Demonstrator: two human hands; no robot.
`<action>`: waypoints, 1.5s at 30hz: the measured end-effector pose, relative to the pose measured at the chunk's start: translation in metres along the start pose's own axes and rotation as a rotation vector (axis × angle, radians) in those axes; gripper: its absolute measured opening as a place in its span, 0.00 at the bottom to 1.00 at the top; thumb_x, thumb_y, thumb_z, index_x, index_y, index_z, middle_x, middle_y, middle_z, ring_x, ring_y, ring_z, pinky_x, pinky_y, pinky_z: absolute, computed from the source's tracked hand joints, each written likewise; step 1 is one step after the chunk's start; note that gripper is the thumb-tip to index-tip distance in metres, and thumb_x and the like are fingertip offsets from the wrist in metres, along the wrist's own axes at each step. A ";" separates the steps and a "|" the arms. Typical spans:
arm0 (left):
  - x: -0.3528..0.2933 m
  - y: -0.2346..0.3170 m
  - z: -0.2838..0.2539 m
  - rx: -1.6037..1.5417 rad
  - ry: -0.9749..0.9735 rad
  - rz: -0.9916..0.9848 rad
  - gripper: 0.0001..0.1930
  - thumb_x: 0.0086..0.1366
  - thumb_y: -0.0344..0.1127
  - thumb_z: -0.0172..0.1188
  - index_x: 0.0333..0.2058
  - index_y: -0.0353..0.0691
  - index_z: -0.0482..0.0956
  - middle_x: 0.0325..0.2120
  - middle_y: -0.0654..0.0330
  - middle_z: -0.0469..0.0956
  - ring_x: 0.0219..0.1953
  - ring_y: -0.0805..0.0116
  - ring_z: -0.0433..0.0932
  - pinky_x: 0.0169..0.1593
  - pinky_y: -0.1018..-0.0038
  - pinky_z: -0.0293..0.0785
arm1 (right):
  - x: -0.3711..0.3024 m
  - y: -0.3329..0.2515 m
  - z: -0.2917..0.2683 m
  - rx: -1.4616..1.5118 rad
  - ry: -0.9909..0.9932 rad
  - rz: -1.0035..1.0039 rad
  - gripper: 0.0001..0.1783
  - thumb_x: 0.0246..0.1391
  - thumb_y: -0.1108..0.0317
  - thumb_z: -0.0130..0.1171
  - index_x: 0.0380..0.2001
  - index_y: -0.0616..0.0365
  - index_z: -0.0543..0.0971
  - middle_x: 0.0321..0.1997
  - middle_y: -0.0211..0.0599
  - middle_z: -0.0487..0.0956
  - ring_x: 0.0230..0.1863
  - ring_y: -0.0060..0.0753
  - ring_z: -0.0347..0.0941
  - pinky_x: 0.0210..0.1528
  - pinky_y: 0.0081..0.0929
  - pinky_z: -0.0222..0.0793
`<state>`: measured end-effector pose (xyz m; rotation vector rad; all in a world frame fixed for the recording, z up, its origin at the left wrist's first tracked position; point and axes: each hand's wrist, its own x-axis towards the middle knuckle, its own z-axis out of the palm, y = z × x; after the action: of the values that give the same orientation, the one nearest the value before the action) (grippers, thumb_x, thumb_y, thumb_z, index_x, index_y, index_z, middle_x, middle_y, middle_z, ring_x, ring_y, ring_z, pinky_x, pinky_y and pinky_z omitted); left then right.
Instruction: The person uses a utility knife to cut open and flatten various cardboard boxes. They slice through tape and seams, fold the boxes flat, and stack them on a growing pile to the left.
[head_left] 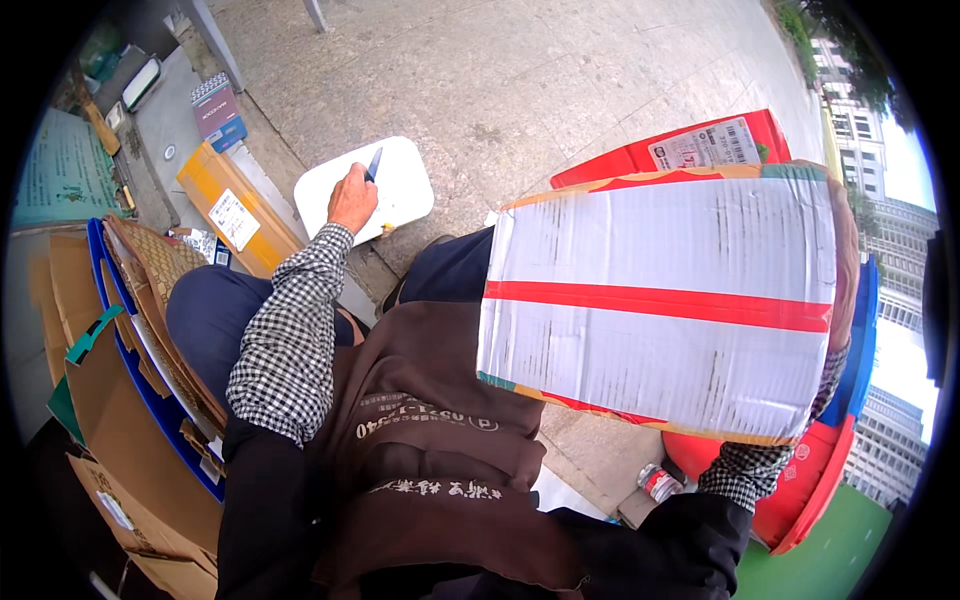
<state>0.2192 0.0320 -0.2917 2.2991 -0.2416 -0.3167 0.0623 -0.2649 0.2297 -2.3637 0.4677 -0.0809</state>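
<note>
My left hand (352, 203) is closed around a small knife (374, 164), whose narrow dark blade points away from me. It is over a white rounded board or lid (408, 190) lying on the paving. My right hand (845, 265) grips the right edge of a large cardboard box (650, 250), white with a red tape stripe. The box is tilted up beside my right leg, and its left part hangs over my lap. Most of the right hand's fingers are hidden behind the box.
A long orange-yellow carton (222, 205) lies left of the board, with a small dark box (218, 108) beyond. Flattened cardboard (130, 400) stacks at my left. A red box (690, 145) sits behind the white one. A red tub (800, 490) and a jar (660, 484) stand at lower right.
</note>
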 end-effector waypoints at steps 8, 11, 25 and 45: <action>-0.106 0.276 -0.174 -0.405 0.030 0.687 0.09 0.74 0.37 0.56 0.40 0.37 0.77 0.21 0.63 0.74 0.23 0.77 0.73 0.27 0.77 0.69 | 0.001 0.011 0.007 0.259 -0.021 -0.218 0.25 0.69 0.49 0.54 0.50 0.62 0.80 0.39 0.31 0.82 0.39 0.16 0.76 0.42 0.16 0.74; -0.148 0.333 -0.190 -0.277 0.143 1.025 0.07 0.69 0.37 0.62 0.38 0.40 0.77 0.20 0.58 0.78 0.19 0.65 0.79 0.24 0.71 0.73 | 0.004 0.031 0.003 0.251 0.000 -0.298 0.25 0.69 0.49 0.54 0.52 0.62 0.80 0.40 0.32 0.82 0.40 0.17 0.76 0.43 0.17 0.74; -0.182 0.384 -0.199 0.112 0.199 1.073 0.07 0.67 0.35 0.63 0.35 0.42 0.74 0.20 0.55 0.77 0.22 0.56 0.80 0.23 0.64 0.72 | 0.001 0.031 -0.001 0.263 -0.015 -0.378 0.26 0.69 0.49 0.55 0.48 0.64 0.80 0.39 0.33 0.81 0.41 0.19 0.75 0.46 0.21 0.72; -0.168 0.286 -0.127 0.326 -0.039 1.160 0.05 0.63 0.30 0.58 0.35 0.40 0.72 0.19 0.60 0.75 0.20 0.64 0.80 0.20 0.70 0.75 | -0.015 0.012 -0.007 -0.158 -0.056 -0.629 0.24 0.54 0.54 0.61 0.50 0.57 0.78 0.49 0.42 0.79 0.53 0.43 0.73 0.59 0.38 0.66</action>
<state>0.0766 -0.0277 0.0275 2.0476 -1.6294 0.2984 0.0434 -0.2725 0.2282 -2.5753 -0.3205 -0.2730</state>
